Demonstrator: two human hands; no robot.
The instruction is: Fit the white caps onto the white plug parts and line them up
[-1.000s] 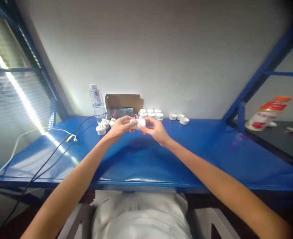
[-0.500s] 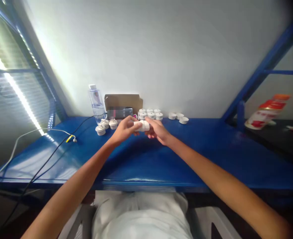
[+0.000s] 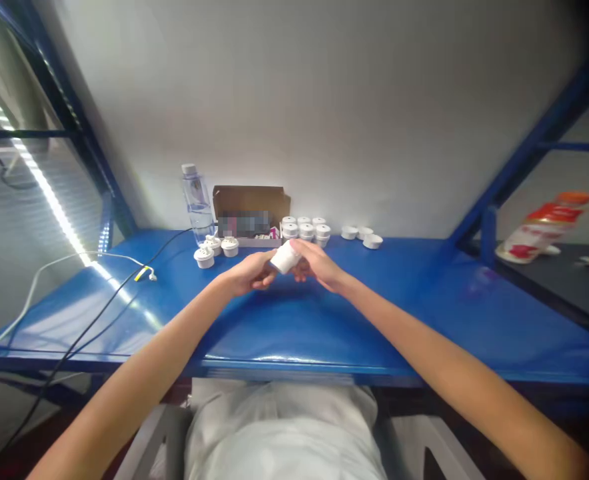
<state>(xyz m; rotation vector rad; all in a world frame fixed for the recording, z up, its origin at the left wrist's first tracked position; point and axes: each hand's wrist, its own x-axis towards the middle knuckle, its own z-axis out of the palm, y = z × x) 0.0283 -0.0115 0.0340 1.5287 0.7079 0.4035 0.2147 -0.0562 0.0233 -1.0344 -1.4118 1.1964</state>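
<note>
A short white plastic cylinder (image 3: 285, 257) is tilted between my two hands, above the blue table. My right hand (image 3: 320, 265) grips it from the right, fingers curled around its side. My left hand (image 3: 252, 272) is closed against its lower left end, fingers bent beneath; part of that contact is hidden. Behind my hands, stacked white round units (image 3: 304, 230) stand near the wall. Several white pieces with knobbly tops (image 3: 204, 257) sit to the left, and shallow white round cups (image 3: 372, 241) lie to the right.
An open cardboard box (image 3: 249, 200) with small items stands by the wall, beside a clear water bottle (image 3: 198, 207). Black and white cables (image 3: 109, 303) cross the left of the blue table (image 3: 404, 300). A red-and-white bottle (image 3: 539, 230) stands at far right, beyond a blue frame post (image 3: 522, 127).
The white cylinder has turned from lying nearly level to a slant with one smooth end up. My left hand has dropped slightly, its fingers now lower.
</note>
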